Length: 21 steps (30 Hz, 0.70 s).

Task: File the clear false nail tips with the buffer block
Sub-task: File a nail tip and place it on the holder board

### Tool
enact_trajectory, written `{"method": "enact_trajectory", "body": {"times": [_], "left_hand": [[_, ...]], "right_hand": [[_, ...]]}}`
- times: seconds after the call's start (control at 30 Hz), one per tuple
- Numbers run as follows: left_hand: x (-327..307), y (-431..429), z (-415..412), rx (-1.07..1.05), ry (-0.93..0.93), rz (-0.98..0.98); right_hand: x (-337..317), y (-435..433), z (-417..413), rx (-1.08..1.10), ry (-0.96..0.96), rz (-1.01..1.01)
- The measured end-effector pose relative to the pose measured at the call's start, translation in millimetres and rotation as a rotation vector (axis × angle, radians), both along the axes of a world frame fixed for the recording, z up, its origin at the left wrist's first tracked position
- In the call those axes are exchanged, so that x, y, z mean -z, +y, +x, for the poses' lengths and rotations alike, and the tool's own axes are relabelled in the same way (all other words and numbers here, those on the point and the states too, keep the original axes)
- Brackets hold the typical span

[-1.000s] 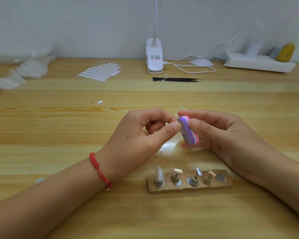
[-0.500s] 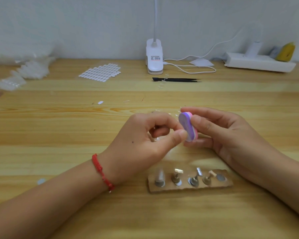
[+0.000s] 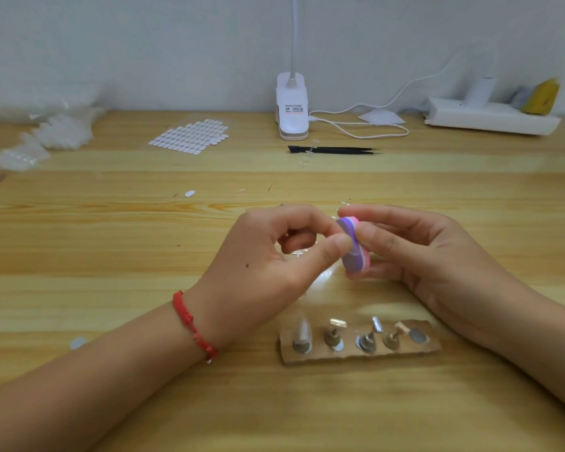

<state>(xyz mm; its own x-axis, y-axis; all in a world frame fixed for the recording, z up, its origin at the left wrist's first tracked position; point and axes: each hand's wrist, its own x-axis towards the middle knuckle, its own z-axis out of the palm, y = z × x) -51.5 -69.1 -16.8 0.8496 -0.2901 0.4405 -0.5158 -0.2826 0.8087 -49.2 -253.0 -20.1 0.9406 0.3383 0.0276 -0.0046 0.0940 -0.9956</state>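
Sliding the pink-and-purple buffer block (image 3: 354,256) slightly lower than half a second ago, gripping it between right hand (image 3: 437,256) thumb and fingertips, pressing it against left hand (image 3: 261,265) thumb and forefinger, curling those together, impossible to tell around what.

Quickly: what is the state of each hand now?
Left hand: closed, pinching presumably a clear nail tip, itself not visible.
Right hand: closed, holding the buffer block.

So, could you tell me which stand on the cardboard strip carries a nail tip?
The leftmost stand; only it wears a clear pointed tip.
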Motion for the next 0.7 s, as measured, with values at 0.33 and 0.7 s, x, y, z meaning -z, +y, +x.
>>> {"method": "enact_trajectory", "body": {"times": [0.33,0.7], "left_hand": [[0.4,-0.8,-0.4,-0.013,-0.002,0.008],[1.0,-0.6,-0.2,-0.027,-0.012,-0.048]], "right_hand": [[-0.5,-0.1,0.9,0.010,0.017,0.069],[-3.1,-0.4,4.0,0.018,0.076,0.141]]}}
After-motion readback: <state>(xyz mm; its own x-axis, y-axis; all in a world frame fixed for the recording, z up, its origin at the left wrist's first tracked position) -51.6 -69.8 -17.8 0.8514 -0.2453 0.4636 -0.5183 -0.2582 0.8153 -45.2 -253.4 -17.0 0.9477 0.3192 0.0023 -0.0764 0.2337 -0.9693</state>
